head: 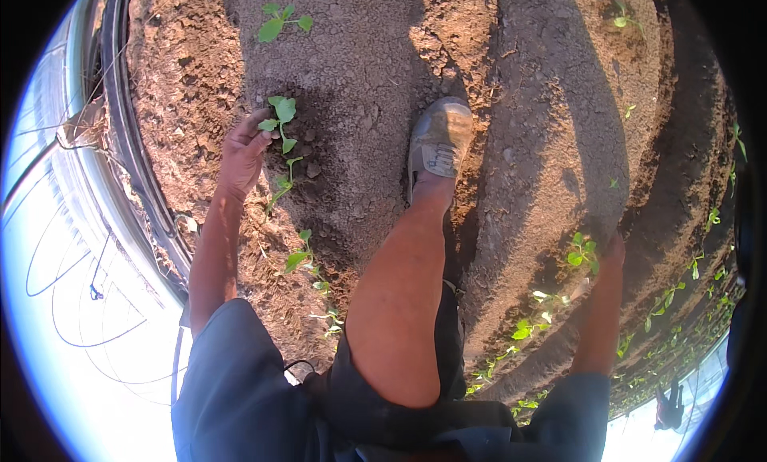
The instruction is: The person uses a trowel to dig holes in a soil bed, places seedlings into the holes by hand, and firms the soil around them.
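On the left, my left hand (244, 147) is down at the soil, with its thumb and fingers closed about a small green leafy seedling (284, 109). Dark, damp-looking soil (311, 138) surrounds this plant. Just below it, another seedling (286, 183) leans over the bed. My right hand (612, 249) is low at the right, beside a leafy seedling (581, 251) in another row. Shadow and the angle of the wrist hide most of its fingers, so its grip cannot be made out.
My shoe (442, 135) rests along the furrow between two soil beds. More seedlings (284, 23) grow ahead, with further rows (665, 300) at right. A dark pipe-like edge (129, 120) and pale sheeting (90, 270) border the left. Another person (669, 407) is far off.
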`<state>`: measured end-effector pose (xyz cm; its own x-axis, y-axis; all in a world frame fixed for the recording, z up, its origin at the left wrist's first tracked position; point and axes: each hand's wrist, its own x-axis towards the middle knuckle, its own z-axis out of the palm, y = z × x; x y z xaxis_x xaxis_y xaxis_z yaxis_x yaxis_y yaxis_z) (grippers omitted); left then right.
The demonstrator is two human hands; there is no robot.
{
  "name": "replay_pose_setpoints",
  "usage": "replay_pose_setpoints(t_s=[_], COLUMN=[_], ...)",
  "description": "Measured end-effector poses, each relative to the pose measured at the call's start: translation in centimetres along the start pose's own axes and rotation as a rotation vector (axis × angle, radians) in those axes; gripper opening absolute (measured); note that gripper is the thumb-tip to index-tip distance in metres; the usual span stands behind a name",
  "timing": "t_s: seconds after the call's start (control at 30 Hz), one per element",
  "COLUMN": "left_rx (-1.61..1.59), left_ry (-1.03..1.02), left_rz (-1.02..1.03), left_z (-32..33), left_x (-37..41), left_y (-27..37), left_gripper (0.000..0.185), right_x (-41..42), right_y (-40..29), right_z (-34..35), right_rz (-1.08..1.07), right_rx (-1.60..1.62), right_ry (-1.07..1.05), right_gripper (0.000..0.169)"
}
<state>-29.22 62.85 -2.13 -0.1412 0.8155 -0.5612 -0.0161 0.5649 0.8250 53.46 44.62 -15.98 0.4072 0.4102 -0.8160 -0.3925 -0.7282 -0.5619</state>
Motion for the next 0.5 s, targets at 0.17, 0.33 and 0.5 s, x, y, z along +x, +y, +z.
replay_pose_setpoints(t_s=[0.17,0.33,0.5], left_rx=[-0.103,0.311,0.667], left_ry=[0.216,0.376,0.308], left_rz=[-0.004,0.151,0.259], left_z=[-2.0,3.0,7.6], left_x=[1.1,4.1,8.2], left_y=[-0.2,7.8,10.8], left_gripper=[0.029,0.044,0.042], right_x=[0.7,-6.2,-12.5], right_y=[-4.3,-15.5,-21.9], right_z=[-1.4,7.3,22.8], right_rz=[0.051,-0.108,-0.159], right_rx=[0.394,0.443,0.229], right_ry=[-0.077,-0.228,-0.666], right_gripper=[0.031,0.032,0.038])
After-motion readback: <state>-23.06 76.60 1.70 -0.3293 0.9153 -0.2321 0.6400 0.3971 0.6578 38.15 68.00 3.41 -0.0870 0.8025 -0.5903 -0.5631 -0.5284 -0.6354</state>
